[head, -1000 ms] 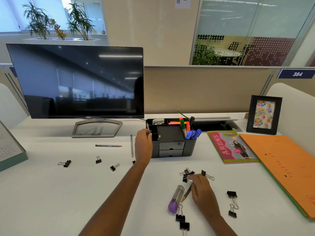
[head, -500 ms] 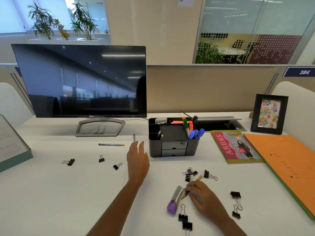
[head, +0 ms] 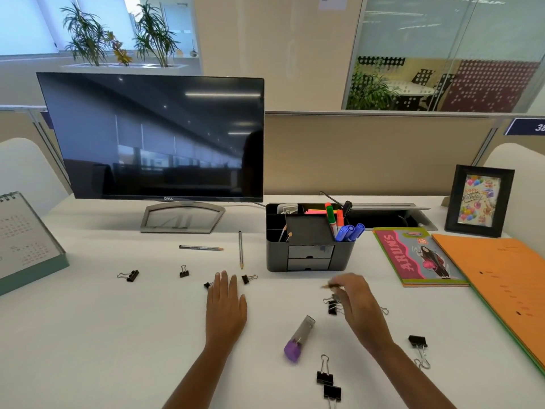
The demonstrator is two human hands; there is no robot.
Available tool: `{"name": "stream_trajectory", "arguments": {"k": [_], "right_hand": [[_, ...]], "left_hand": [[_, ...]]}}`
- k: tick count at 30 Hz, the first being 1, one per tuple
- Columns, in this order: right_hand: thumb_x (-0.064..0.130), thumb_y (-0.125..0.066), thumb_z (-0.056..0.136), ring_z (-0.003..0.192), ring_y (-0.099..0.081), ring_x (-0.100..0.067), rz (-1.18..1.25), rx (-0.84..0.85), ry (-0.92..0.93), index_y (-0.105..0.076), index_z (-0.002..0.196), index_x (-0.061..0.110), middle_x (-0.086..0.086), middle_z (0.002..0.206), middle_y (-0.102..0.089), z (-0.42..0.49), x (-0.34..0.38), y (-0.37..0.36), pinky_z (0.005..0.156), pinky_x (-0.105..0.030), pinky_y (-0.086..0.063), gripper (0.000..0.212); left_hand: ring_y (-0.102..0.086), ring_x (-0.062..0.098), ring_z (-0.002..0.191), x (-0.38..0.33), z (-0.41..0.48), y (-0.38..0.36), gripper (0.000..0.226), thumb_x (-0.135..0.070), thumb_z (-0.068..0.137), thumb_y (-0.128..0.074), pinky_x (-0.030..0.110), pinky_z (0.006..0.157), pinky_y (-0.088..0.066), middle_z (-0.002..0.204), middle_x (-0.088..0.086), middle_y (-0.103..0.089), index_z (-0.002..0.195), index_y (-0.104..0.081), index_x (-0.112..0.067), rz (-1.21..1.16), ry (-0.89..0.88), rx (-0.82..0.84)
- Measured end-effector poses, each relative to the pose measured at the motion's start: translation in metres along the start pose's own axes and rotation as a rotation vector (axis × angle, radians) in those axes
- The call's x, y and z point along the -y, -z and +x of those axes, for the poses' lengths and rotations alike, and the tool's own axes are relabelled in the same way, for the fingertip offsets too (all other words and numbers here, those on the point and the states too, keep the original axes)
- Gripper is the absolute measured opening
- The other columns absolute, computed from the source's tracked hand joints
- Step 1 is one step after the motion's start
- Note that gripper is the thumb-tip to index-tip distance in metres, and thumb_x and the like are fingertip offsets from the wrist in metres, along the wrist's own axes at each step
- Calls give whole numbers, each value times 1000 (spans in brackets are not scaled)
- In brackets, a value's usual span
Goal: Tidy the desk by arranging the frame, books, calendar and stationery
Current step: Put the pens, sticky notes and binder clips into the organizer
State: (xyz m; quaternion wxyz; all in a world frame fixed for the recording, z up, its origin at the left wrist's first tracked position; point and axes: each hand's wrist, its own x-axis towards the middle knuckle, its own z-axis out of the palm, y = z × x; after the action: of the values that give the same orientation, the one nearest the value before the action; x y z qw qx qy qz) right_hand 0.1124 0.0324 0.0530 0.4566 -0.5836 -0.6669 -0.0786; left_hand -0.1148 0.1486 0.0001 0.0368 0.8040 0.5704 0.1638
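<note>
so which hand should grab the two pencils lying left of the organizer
Left. The left hand is flat and free just below the pencils, while the right hand is pinching another pencil right of the organizer.

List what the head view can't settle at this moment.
- Right hand: motion blur; a thin pencil-like tip shows, grip unclear.
- Binder clips partly behind that hand; count unclear.
- Calendar cut by left edge.
- Orange folder cut by right edge.
- Organizer drawer contents hidden.
</note>
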Motion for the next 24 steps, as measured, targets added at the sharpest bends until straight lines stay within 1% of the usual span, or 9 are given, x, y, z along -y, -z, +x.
{"name": "stream_trajectory", "arguments": {"k": [3, 4, 7, 9, 12, 15, 17, 21, 24], "right_hand": [[37, -31, 98, 91, -54, -8, 110, -98, -16, -46, 115, 17, 0, 98, -58, 37, 24, -10, 84, -17, -46, 30], [36, -32, 98, 90, -54, -6, 155, -124, -32, -43, 121, 17, 1, 98, -56, 51, 32, -13, 84, -15, -46, 32], [20, -40, 94, 77, -52, -5, 248, -197, -30, -36, 130, 17, 0, 96, -52, 91, 49, -21, 77, -13, -47, 36], [9, -45, 93, 76, -55, -9, 256, -264, -6, -40, 128, 15, 0, 96, -53, 112, 54, -27, 75, -14, -48, 36], [2, -51, 91, 80, -59, -11, 236, -288, -40, -49, 120, 7, -5, 95, -60, 129, 49, -39, 75, -8, -46, 30], [4, -53, 90, 80, -63, -15, 194, -228, -102, -53, 115, 6, -8, 92, -66, 131, 37, -55, 69, -9, -45, 25], [5, -54, 90, 76, -64, -19, 159, -189, -120, -55, 111, 7, -8, 87, -67, 126, 29, -63, 66, -12, -45, 21], [8, -54, 91, 62, -62, -24, 76, -148, -146, -59, 109, 7, -12, 75, -68, 117, 16, -74, 60, -27, -47, 19], [16, -47, 92, 65, -61, -19, 38, -147, -139, -63, 107, 7, -10, 78, -69, 113, 13, -79, 62, -22, -47, 24]], "left_hand": [[-63, 36, 104, -2, 0, 3, 51, -25, 78, -32, 43, 89, -49, 112, 22, -65, 104, -67, 2, -25, -9, 25], [-63, 35, 104, -2, 0, 3, 51, -25, 78, -32, 42, 89, -49, 112, 22, -65, 105, -67, 2, -36, -14, 20], [-63, 36, 105, -1, 0, 1, 52, -26, 78, -33, 35, 99, -30, 114, 22, -65, 107, -66, 3, -49, 9, 20], [-64, 35, 104, 1, 0, -2, 52, -26, 78, -34, 36, 99, -24, 113, 22, -65, 106, -67, 3, -43, 36, 6], [-65, 34, 102, 1, 0, -2, 52, -26, 78, -34, 35, 98, -31, 111, 21, -66, 104, -68, 2, -38, 27, 4], [-66, 31, 100, 1, 2, 1, 51, -26, 77, -34, 40, 83, -52, 109, 19, -67, 103, -69, 1, -53, 6, 41], [-66, 31, 100, 1, 4, 0, 51, -26, 77, -34, 46, 77, -53, 108, 18, -68, 102, -69, 1, -58, 0, 55], [-67, 28, 99, 2, 6, 0, 51, -27, 76, -34, 44, 77, -53, 107, 16, -69, 100, -70, -1, -53, -12, 79], [-67, 29, 98, 2, 6, 0, 49, -25, 76, -34, 44, 78, -53, 106, 16, -69, 100, -70, -1, -51, -28, 80]]}}
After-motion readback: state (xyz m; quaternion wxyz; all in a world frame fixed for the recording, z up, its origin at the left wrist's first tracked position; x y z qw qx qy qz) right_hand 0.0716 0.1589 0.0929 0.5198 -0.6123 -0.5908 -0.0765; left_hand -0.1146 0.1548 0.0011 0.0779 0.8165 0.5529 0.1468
